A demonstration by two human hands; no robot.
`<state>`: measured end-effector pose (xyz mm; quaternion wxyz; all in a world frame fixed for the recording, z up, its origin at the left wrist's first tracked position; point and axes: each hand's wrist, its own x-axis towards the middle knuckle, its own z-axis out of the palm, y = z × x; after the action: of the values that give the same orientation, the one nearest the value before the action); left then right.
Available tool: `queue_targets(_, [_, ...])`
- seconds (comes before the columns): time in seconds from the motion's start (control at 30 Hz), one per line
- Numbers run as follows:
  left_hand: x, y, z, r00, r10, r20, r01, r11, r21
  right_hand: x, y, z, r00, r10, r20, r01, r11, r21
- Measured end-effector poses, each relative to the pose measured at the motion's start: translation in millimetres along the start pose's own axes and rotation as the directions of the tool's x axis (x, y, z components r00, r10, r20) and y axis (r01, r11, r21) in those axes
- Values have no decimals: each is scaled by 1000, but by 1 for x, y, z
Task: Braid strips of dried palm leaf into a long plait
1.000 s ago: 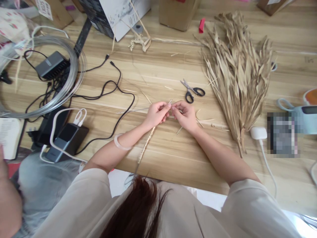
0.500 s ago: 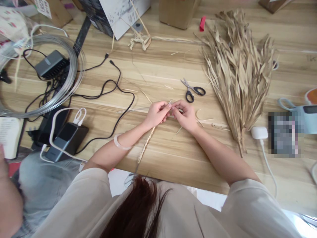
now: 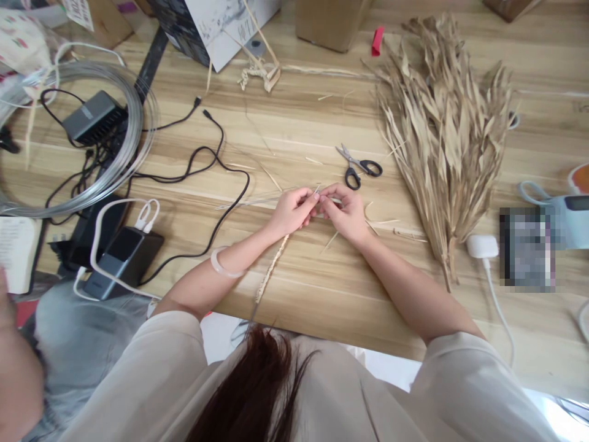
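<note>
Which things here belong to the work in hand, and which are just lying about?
In use: left hand, right hand, plaited straw strip; likely dried leaf bundle, scissors.
Lying about: wire coil, power bank, black cable, white charger.

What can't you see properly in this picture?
Head view:
Top end of the straw braid: hidden by fingers of the left hand and right hand pinching it.
Its lower end: lost behind the hair.
The patch on the right: blurred out.
The orange thing: cut off by the right edge.
</note>
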<state>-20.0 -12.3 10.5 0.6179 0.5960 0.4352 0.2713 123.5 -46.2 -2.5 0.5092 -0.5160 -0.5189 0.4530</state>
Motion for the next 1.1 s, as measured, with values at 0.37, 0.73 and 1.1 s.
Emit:
queue_targets(0.37, [-1, 2, 1, 1000, 1, -6, -1, 1000, 10, -1, -2, 0, 999, -31, 9, 31, 999, -16])
queue_targets(0.73, [-2, 3, 2, 1000, -5, -10, 5, 1000, 3, -1, 0, 1, 999, -35, 4, 36, 999, -14])
queue_targets(1.1, [-2, 1, 2, 1000, 1, -27, -1, 1000, 2, -1, -2, 1, 999, -33, 12, 33, 999, -31])
